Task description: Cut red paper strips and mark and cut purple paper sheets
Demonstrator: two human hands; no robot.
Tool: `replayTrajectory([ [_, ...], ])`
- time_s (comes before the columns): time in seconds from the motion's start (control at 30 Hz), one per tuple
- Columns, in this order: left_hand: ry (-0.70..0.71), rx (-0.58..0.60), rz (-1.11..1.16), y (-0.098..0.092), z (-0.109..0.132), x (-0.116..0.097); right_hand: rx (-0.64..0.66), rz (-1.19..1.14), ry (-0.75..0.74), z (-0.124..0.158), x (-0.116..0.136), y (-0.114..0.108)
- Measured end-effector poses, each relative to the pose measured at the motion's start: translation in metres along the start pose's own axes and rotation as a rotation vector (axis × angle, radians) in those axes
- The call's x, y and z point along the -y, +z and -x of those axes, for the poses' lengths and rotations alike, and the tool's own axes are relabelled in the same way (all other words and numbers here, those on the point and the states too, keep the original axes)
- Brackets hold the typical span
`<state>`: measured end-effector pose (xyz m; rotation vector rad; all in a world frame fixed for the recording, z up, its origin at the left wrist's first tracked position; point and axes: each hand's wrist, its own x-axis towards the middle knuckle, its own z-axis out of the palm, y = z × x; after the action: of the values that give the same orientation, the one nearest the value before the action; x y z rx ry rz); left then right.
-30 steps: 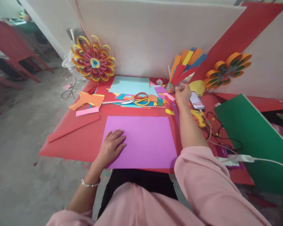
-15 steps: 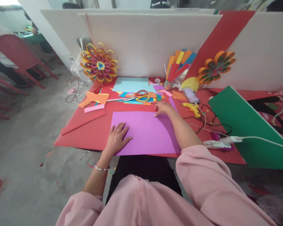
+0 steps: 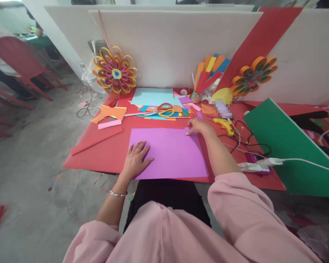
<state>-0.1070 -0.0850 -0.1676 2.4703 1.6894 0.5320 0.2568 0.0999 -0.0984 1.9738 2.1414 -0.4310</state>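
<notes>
A sheet of purple paper (image 3: pixel 170 157) lies flat near the front edge of the table. My left hand (image 3: pixel 137 159) rests palm down on its left part, fingers spread. At the sheet's far edge, near the right corner, is my right hand (image 3: pixel 199 127). Its fingers are curled, with a gap between thumb and index finger; the thumb tip is over the paper. Scissors (image 3: pixel 166 111) with red and yellow handles lie beyond the sheet on coloured paper scraps. To the right of my right hand is a yellow glue gun (image 3: pixel 224 126).
A red-covered table (image 3: pixel 98 157) holds light blue paper (image 3: pixel 153 96), orange offcuts (image 3: pixel 109 113) and a red strip (image 3: pixel 98 140). Paper flowers (image 3: pixel 116 73) lean against white boards (image 3: pixel 167 47). Cables, a white power strip (image 3: pixel 260 164) and a green board (image 3: pixel 293 149) occupy the right side.
My right hand has slid to the right along the far edge of the purple paper. The left hand and the sheet stay in place; the view has shifted slightly.
</notes>
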Motion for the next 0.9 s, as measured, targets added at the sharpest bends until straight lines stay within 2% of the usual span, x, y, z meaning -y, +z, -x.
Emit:
replayTrajectory([
  [0.1,-0.006,0.011,-0.004,-0.002,0.0,-0.001,-0.01,0.003,-0.031,-0.003,-0.004,0.0],
  [0.27,-0.008,0.0,0.023,-0.001,0.0,0.0,0.064,-0.041,-0.07,-0.009,-0.013,-0.004],
  [0.4,-0.003,0.004,0.06,0.0,0.0,0.0,0.108,-0.097,-0.105,-0.009,-0.022,-0.016],
  [0.5,-0.031,-0.023,0.104,0.0,-0.001,0.001,0.076,-0.199,-0.19,-0.003,-0.03,-0.028],
  [0.6,-0.13,-0.16,0.176,0.0,-0.007,0.01,-0.028,-0.327,-0.246,0.008,-0.038,-0.041],
  [0.7,-0.27,-0.325,0.356,-0.002,-0.019,0.024,-0.112,-0.385,-0.246,0.025,-0.046,-0.058],
  [0.8,-0.411,-0.351,0.61,-0.004,-0.033,0.035,-0.165,-0.381,-0.232,0.05,-0.052,-0.077],
  [0.9,-0.531,-0.349,0.844,-0.005,-0.046,0.036,-0.207,-0.366,-0.239,0.082,-0.055,-0.096],
])
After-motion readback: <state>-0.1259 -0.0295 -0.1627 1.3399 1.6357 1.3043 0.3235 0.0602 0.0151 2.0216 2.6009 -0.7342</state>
